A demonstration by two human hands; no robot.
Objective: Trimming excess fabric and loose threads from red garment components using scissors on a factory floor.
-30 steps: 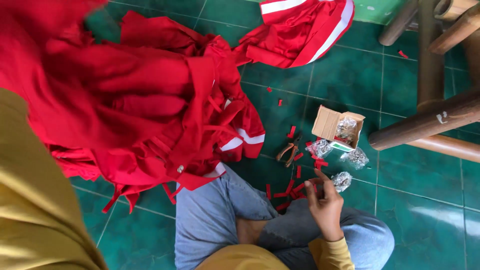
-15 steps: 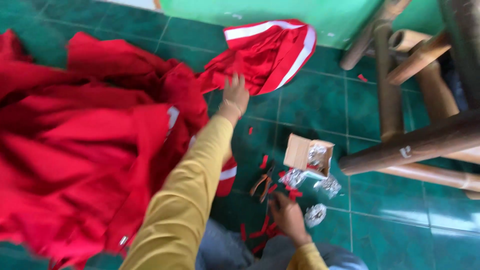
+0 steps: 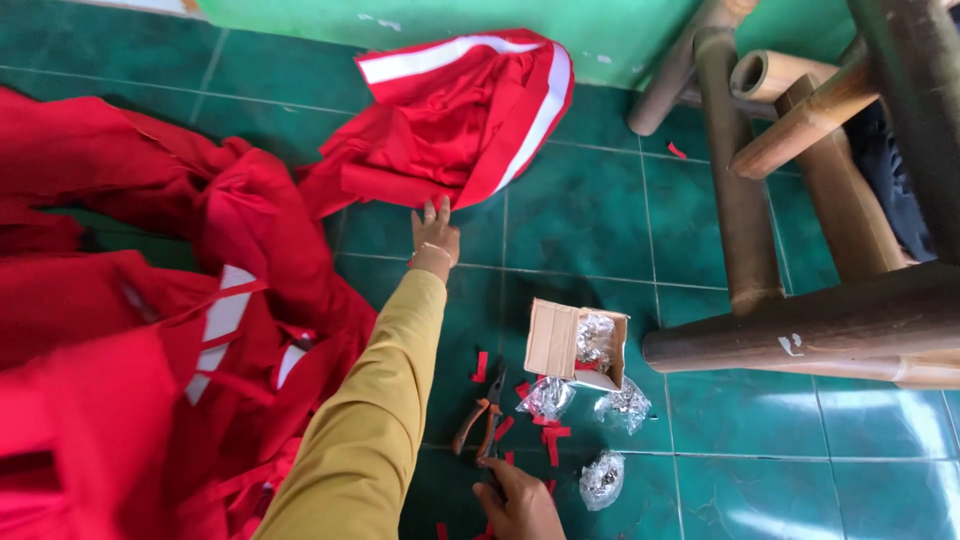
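Floor: dark green glazed tiles (image 3: 590, 215) with pale grout lines; a light green wall (image 3: 600, 25) runs along the far edge.
Furniture: one bamboo chair frame (image 3: 800, 250) stands at the right, its thick poles crossing above the tiles.
Garments: one red garment with white stripes (image 3: 455, 115) lies far centre near the wall; a larger heap of red cloth (image 3: 150, 330) with white stripes fills the left side.
Left hand: the left hand (image 3: 435, 232), on a mustard-yellow sleeve (image 3: 370, 430), reaches far, fingers spread flat and touching the near edge of the striped garment.
Right hand: the right hand (image 3: 520, 505) rests low at the near edge, fingers loosely curled on the tiles just near the pliers; whether it grips anything I cannot tell.
Pliers: one pair of pliers (image 3: 482, 420) with orange handles lies on the floor, near centre.
Box: one small open cardboard box (image 3: 560, 340) holds a clear packet of shiny metal bits.
Packets: three more clear packets (image 3: 548, 398) lie near the box.
Scraps: many small red cloth scraps (image 3: 552, 435) are scattered around the pliers.
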